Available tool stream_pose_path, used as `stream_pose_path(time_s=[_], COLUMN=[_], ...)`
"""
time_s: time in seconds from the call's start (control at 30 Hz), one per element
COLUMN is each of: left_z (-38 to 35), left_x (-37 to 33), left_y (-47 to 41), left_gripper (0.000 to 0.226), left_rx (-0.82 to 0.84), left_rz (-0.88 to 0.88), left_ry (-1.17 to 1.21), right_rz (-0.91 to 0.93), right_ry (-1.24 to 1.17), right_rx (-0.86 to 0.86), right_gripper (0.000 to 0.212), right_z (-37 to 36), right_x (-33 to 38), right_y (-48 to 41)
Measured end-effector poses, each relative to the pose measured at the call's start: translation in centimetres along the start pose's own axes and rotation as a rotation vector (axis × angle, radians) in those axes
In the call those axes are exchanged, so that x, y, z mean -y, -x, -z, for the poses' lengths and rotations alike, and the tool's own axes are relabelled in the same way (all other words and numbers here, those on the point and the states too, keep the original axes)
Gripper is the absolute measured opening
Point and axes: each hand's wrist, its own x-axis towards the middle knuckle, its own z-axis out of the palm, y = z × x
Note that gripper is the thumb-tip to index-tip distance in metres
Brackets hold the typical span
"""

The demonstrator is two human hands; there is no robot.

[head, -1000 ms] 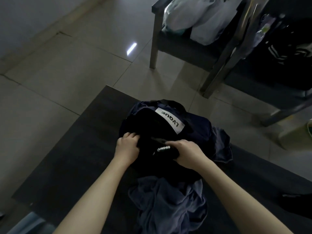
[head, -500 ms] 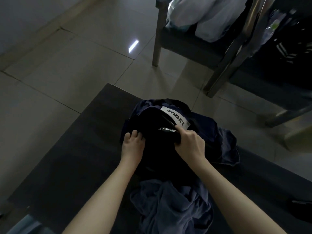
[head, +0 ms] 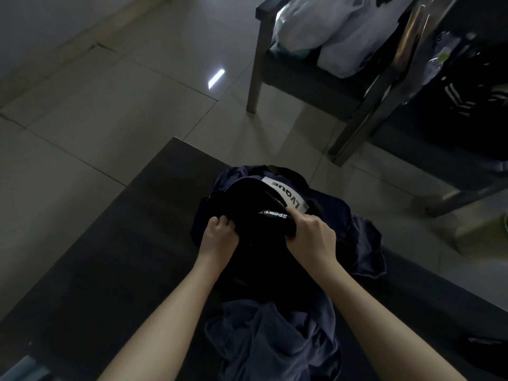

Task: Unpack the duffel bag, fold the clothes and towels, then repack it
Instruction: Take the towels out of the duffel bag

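Two bare hands are clamped on black fabric at the middle of the dark bench (head: 123,257), where the black duffel bag (head: 247,196) sits in a heap of dark cloth. The left hand (head: 220,237) is at the bag's left side, fingers curled tightly into its black fabric. The right hand (head: 310,237) is at the bag's right side, thumb and fingers closed round a black SPORT-printed fold (head: 275,215), its white lettering facing up. In this dim light it is not possible to tell whether that fold is a garment or part of the bag. Just beyond the fold, on the bag's far side, a white label (head: 286,195) reading LVQUE lies upside down to the viewer. A navy garment (head: 357,237) spreads out from under the bag to its right and round its far edge, crumpled on the bench. On the near side of the bag, between the two forearms, a blue-grey cloth (head: 275,339) lies rumpled and unfolded. Beyond the bag, off the bench, is a tiled floor (head: 110,105) with a bright strip of reflected light (head: 215,78). Farther beyond the bag and to its right stands a dark chair (head: 255,64) piled with pale plastic bags (head: 330,28), and right of that chair hangs a dark jacket with white stripes (head: 453,94).
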Motion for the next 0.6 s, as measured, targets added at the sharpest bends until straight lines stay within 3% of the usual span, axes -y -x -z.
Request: stream_pose_path(time_s=[0.07, 0.3, 0.5, 0.6], left_z=[0.6, -0.4, -1.4, 0.0], left_x=[0.3, 2.4, 1.8, 0.2], left_y=[0.3, 5.5, 5.5, 4.3], left_gripper=[0.015, 0.024, 0.016, 0.034], left_rx=[-0.087, -0.429, -0.285, -0.141], left_rz=[-0.027, -0.140, -0.105, -0.110], left_ry=[0.045, 0.270, 0.315, 0.321], right_rz=[0.005, -0.008, 0.017, 0.026], right_ry=[0.009, 0.075, 0.105, 0.107], right_rx=[0.010, -0.053, -0.078, -0.083], right_gripper=[0.035, 0.048, 0.042, 0.041], right_z=[0.0, 0.3, -0.9, -1.3], right_x=[-0.2, -1.0, -0.4, -0.1], right_y=[-0.1, -1.9, -1.6, -1.2])
